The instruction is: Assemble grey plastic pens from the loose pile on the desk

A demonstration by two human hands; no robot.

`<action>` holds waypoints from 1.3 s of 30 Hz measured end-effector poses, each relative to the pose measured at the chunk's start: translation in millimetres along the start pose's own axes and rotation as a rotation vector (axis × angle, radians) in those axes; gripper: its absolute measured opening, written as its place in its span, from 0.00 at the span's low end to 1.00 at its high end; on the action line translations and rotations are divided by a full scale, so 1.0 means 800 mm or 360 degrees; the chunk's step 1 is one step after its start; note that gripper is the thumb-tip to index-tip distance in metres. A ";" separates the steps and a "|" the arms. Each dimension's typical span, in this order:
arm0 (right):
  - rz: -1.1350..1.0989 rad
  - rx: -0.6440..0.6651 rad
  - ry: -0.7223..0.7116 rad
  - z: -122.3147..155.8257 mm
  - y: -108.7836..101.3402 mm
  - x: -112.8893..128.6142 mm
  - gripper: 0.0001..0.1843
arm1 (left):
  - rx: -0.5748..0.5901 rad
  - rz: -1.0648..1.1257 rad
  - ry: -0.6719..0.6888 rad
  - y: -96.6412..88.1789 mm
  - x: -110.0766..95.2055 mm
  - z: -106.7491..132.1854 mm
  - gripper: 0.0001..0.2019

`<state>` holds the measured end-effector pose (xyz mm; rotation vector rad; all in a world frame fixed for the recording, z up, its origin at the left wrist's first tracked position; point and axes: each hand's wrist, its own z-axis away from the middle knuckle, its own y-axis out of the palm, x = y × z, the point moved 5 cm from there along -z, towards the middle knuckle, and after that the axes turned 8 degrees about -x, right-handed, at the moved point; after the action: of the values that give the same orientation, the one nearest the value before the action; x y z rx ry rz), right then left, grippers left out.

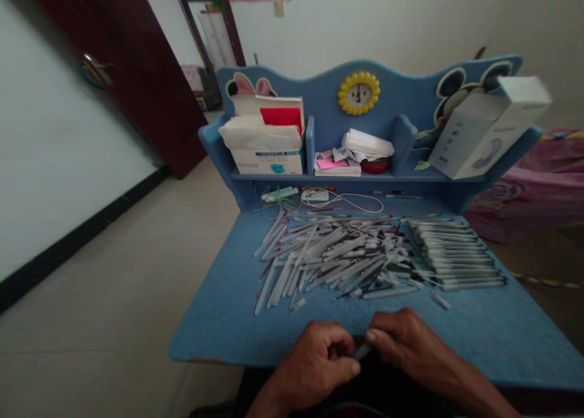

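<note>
At the front edge of the blue desk [214, 320], my left hand [317, 363] is closed with thumb and fingers around a pale pen [364, 351]. My right hand [408, 348] pinches the pen's other end, and only a short length shows between the hands. Beyond them lies a loose, jumbled pile of pens and clear pen barrels [337, 257]. To the right of the pile, several pens are stacked side by side in a neat row [465, 254]. A small clear cap [440, 300] lies apart in front, and another clear cap [298, 305] rests left of it.
A raised shelf at the back holds a mask box [269, 161] stuffed with papers, a white roll [367, 143] and a leaning white carton [474, 132]. A yellow flower-shaped clock [358, 93] is on the backboard. A white cord [360, 200] lies below the shelf.
</note>
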<state>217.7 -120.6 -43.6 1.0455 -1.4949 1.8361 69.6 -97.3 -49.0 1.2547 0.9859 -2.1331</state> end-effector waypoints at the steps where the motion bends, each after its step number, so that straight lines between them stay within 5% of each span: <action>1: -0.0008 0.0001 0.0007 0.000 0.000 -0.001 0.17 | -0.0009 0.0010 -0.0008 0.000 0.000 0.000 0.03; 4: -0.0060 0.0031 0.0023 0.001 0.003 -0.002 0.11 | -0.0032 0.0023 -0.0022 -0.001 0.002 0.001 0.04; 8: -0.0088 0.0045 0.0073 0.003 0.006 -0.007 0.18 | -0.0025 0.0005 -0.0012 0.001 0.005 0.002 0.04; 20: -0.0091 0.0043 0.0107 0.008 0.011 -0.011 0.12 | -0.0072 -0.0098 0.0121 0.003 0.004 0.003 0.02; 32: -0.0502 -0.0158 0.0417 0.002 0.026 -0.030 0.19 | -0.0327 -0.0594 0.0400 0.012 -0.011 0.005 0.04; 39: -0.0472 -0.0323 0.0378 0.004 0.017 -0.033 0.21 | -0.0319 -0.0395 0.0166 0.004 -0.007 -0.003 0.05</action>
<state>222.5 -125.5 -72.8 0.8653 -1.2787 1.5089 75.5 -96.9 -46.1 1.2078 1.4276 -2.0999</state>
